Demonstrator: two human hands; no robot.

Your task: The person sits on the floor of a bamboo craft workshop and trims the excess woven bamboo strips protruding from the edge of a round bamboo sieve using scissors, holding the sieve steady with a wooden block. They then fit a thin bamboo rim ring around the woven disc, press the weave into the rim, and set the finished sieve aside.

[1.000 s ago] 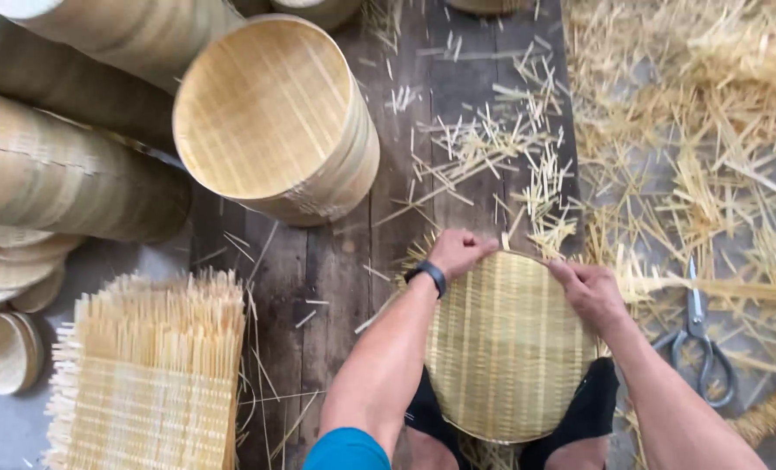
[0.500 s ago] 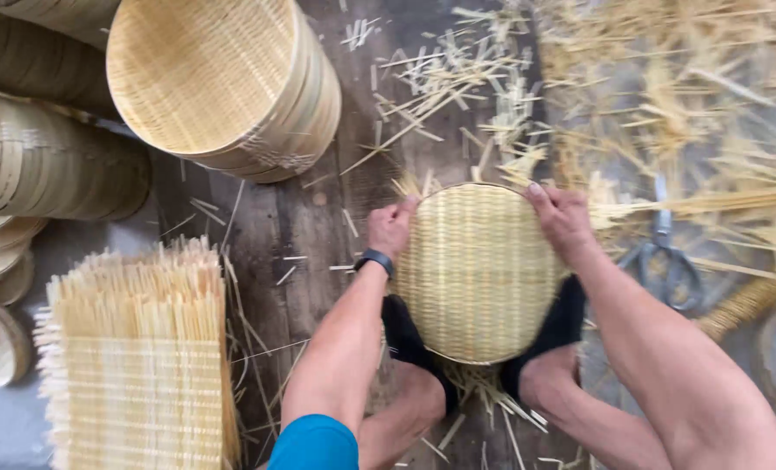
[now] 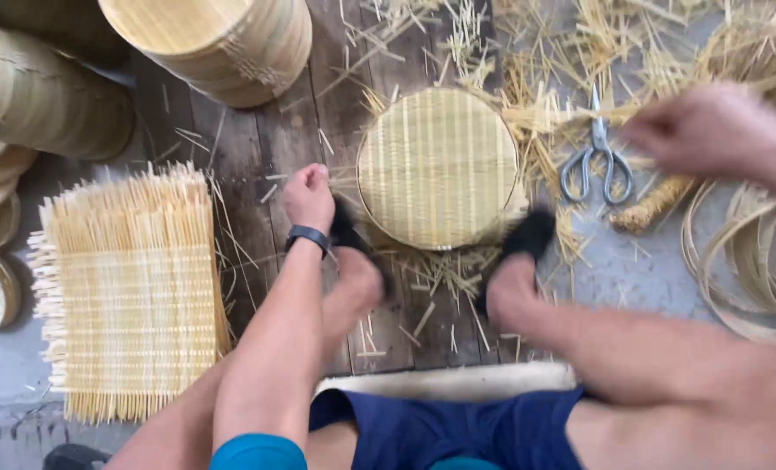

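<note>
a: well, where do the person's hands sit?

b: the left hand (image 3: 309,195) is left of centre, curled into a loose fist with the fingers pressed together, holding nothing. it hovers just left of the round woven bamboo mat (image 3: 438,168), apart from it. a dark wristband (image 3: 308,236) circles that wrist.

a: and the other one?

b: the right hand (image 3: 705,130) is at the upper right, blurred. its fingers seem bunched together, but whether they pinch anything one cannot tell. it is above the straw, near the scissors (image 3: 597,154).

a: where exactly is the round mat?

b: just above the middle of the frame, flat on the dark wooden boards (image 3: 270,144), with loose bamboo slivers (image 3: 536,96) strewn around its upper and right edges. both feet in dark slippers (image 3: 527,235) rest just below it.

a: what lies around?

b: a square woven panel (image 3: 127,292) with bristling ends fills the lower left. a stack of round bamboo frames (image 3: 223,39) lies tipped at the top, and more stacks (image 3: 31,96) crowd the upper left. thin bamboo hoops (image 3: 753,261) coil at the right edge. the scissors lie shut, handles toward the bottom.
</note>
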